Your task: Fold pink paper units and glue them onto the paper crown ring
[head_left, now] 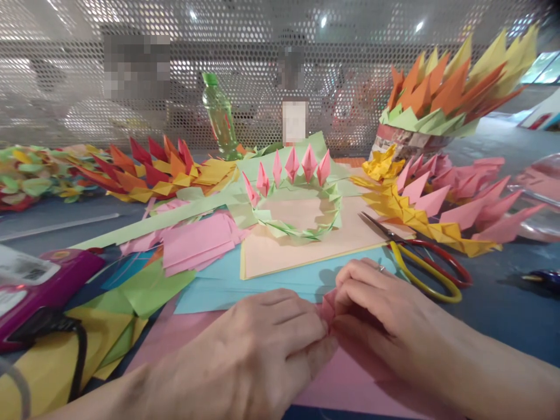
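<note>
My left hand and my right hand meet at the table's near edge, fingers curled and pinched on a small folded pink paper piece. Only a corner of that piece shows between the fingertips. Both hands rest over a pink paper sheet. Just beyond them lie a light blue sheet and a peach sheet. On the peach sheet sits a green folded-paper ring with pink points standing along its far side.
Red and yellow-handled scissors lie right of the peach sheet. Pink and yellow folded chains spread at the right, an orange and yellow crown behind. Left: loose paper stacks, a magenta object, a red-orange chain. A green bottle stands by the perforated screen.
</note>
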Demonstrator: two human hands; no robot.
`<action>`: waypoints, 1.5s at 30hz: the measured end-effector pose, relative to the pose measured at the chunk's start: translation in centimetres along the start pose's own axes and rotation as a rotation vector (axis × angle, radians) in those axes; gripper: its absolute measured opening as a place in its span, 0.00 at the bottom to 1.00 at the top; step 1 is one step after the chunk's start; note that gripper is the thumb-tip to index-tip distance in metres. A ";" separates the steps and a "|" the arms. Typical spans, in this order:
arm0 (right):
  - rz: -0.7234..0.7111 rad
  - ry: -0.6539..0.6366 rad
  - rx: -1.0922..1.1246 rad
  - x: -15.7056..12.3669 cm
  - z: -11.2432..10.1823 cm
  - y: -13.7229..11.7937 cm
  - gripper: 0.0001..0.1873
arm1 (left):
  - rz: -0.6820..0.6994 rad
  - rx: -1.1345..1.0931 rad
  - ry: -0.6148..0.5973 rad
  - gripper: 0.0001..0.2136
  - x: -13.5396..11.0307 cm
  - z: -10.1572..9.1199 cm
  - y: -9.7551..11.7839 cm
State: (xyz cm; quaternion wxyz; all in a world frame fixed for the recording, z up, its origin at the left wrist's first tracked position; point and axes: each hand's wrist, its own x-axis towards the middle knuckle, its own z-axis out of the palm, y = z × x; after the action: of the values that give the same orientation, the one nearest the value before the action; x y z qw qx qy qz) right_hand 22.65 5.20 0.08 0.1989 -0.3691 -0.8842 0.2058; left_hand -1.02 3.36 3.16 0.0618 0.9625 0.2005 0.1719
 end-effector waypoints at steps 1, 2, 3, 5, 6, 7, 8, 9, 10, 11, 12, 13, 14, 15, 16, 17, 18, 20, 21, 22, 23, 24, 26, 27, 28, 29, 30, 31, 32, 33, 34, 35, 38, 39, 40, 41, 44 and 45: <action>-0.001 0.004 -0.010 0.0 0.0 -0.1 0.08 | 0.016 0.009 0.001 0.12 -0.1 0.3 -0.2; 0.000 0.007 -0.018 -0.1 0.0 -0.2 0.09 | 0.044 0.020 0.013 0.12 -0.2 0.6 -0.4; 0.004 0.008 -0.027 -0.1 0.0 -0.3 0.09 | 0.067 0.030 0.027 0.12 -0.2 0.9 -0.7; 0.008 0.008 -0.043 -0.1 0.0 -0.5 0.10 | 0.061 0.049 0.039 0.14 -0.3 1.3 -1.0; 0.012 0.006 -0.051 -0.1 0.0 -0.6 0.11 | 0.054 0.050 0.035 0.15 -0.2 1.4 -1.0; 0.013 0.003 -0.056 -0.1 0.0 -0.7 0.11 | 0.048 0.052 0.034 0.16 -0.2 1.3 -1.0; 0.013 0.000 -0.059 -0.1 -0.1 -0.7 0.11 | 0.045 0.054 0.034 0.17 -0.1 1.2 -0.8; 0.016 -0.002 -0.060 -0.1 -0.1 -0.8 0.11 | 0.055 0.060 0.050 0.18 -0.1 1.1 -0.7; 0.021 -0.006 -0.061 0.0 -0.1 -0.8 0.11 | 0.056 0.065 0.062 0.18 0.0 0.9 -0.5; 0.028 -0.009 -0.060 0.0 -0.1 -0.8 0.11 | 0.046 0.067 0.072 0.19 0.0 0.8 -0.3; 0.035 -0.009 -0.058 0.0 -0.1 -0.8 0.11 | 0.022 0.064 0.075 0.19 0.0 0.6 0.0; 0.043 -0.008 -0.055 0.0 -0.1 -0.8 0.11 | -0.007 0.060 0.075 0.19 0.0 0.5 0.2; 0.053 -0.006 -0.053 0.0 -0.1 -0.8 0.11 | -0.036 0.048 0.070 0.20 0.0 0.4 0.4; 0.061 -0.007 -0.050 0.0 -0.1 -0.8 0.11 | -0.061 0.040 0.068 0.21 -0.1 0.3 0.6; 0.064 -0.011 -0.049 0.0 -0.1 -0.8 0.11 | -0.071 0.029 0.066 0.22 -0.1 0.3 0.7; 0.064 -0.017 -0.050 -0.1 0.0 -0.9 0.10 | -0.063 0.022 0.072 0.23 -0.2 0.4 0.8; 0.061 -0.022 -0.052 -0.1 0.0 -0.9 0.10 | -0.063 0.016 0.070 0.22 -0.3 0.4 0.8; 0.055 -0.020 -0.042 -0.2 -0.1 -0.9 0.10 | -0.061 0.005 0.067 0.20 -0.4 0.5 0.9; 0.062 -0.008 -0.024 -0.2 -0.2 -0.9 0.10 | -0.059 -0.001 0.064 0.19 -0.4 0.5 0.9; 0.081 0.003 0.000 -0.2 -0.2 -0.9 0.09 | -0.060 -0.007 0.060 0.17 -0.4 0.5 0.9; 0.107 0.012 0.028 -0.2 -0.3 -0.9 0.07 | -0.062 -0.013 0.049 0.16 -0.4 0.6 1.0; 0.131 0.015 0.054 -0.1 -0.4 -0.8 0.06 | -0.066 -0.018 0.037 0.15 -0.4 0.6 1.0; 0.165 0.000 0.088 -0.1 -0.6 -0.7 0.05 | -0.069 -0.016 0.024 0.14 -0.3 0.5 0.9; 0.167 -0.010 0.093 -0.1 -0.7 -0.6 0.05 | -0.069 -0.013 0.019 0.14 -0.3 0.5 0.9; 0.164 -0.015 0.089 0.0 -0.7 -0.6 0.06 | -0.067 -0.006 0.026 0.14 -0.2 0.5 0.9; 0.154 -0.013 0.084 0.0 -0.7 -0.5 0.06 | -0.065 0.001 0.039 0.15 -0.1 0.4 0.9; 0.146 -0.011 0.078 0.0 -0.7 -0.5 0.06 | -0.059 0.007 0.056 0.16 0.0 0.4 0.8; 0.138 -0.008 0.072 0.1 -0.7 -0.5 0.07 | -0.057 0.013 0.071 0.17 0.1 0.3 0.8; 0.128 -0.005 0.069 0.1 -0.6 -0.4 0.07 | -0.058 0.018 0.089 0.17 0.1 0.3 0.9; 0.120 -0.004 0.069 0.1 -0.6 -0.4 0.07 | -0.060 0.017 0.100 0.18 0.2 0.2 0.9; 0.111 -0.008 0.070 0.2 -0.6 -0.4 0.07 | -0.053 0.014 0.105 0.18 0.2 0.2 0.9; 0.105 -0.013 0.069 0.2 -0.6 -0.4 0.07 | -0.055 0.007 0.101 0.18 0.2 0.2 0.9; 0.100 -0.032 0.060 0.1 -0.7 -0.4 0.08 | -0.064 -0.010 0.106 0.17 0.2 0.4 0.7; 0.100 -0.038 0.057 0.1 -0.7 -0.5 0.08 | -0.060 -0.015 0.117 0.16 0.2 0.6 0.6; 0.100 -0.037 0.052 0.0 -0.7 -0.5 0.09 | -0.057 -0.020 0.135 0.16 0.2 0.8 0.4; 0.100 -0.037 0.046 0.0 -0.7 -0.5 0.09 | -0.058 -0.026 0.133 0.17 0.2 1.0 0.2; 0.107 -0.028 0.063 -0.1 -0.7 -0.3 0.09 | 0.043 -0.049 0.167 0.17 0.1 1.1 -0.1; 0.114 -0.022 0.090 0.0 -0.7 -0.3 0.08 | 0.050 -0.038 0.131 0.15 0.0 1.0 0.0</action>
State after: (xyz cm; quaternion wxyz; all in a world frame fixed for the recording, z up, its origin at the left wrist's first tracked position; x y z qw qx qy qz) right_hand 22.86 5.14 0.81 0.1936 -0.4073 -0.8537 0.2605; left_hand -0.64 3.34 2.21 0.0623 0.9526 0.1768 0.2398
